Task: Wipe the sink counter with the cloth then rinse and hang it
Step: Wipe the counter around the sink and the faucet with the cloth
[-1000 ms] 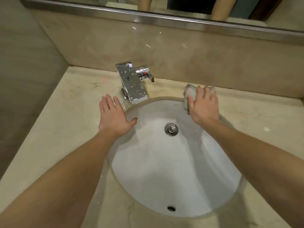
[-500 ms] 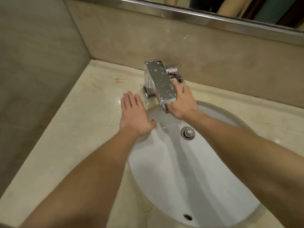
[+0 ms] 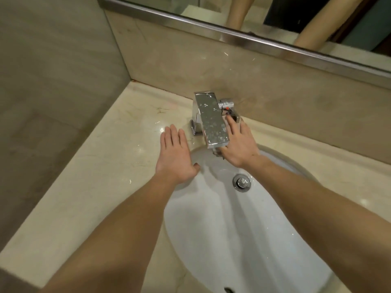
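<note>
I'm bracing flat left hand [image 3: 174, 157] on cream marble counter [image 3: 118, 153] beneath it; right hand [image 3: 240, 144], fingers [image 3: 231, 126] straight, is reaching chrome faucet lever [image 3: 236, 117] ahead, likely for rinsing.

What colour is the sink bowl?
The sink bowl is plain white, best seen in the head view.

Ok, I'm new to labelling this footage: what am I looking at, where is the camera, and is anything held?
No machine here: a person's two bare hands, filmed by a wide-angle camera worn on the head, looking down. The left hand lies flat on the pale stone counter at the rim of the white sink. The right hand reaches straight fingers to the lever beside the chrome tap. No cloth shows; neither hand visibly holds anything. A mirror runs above.
</note>
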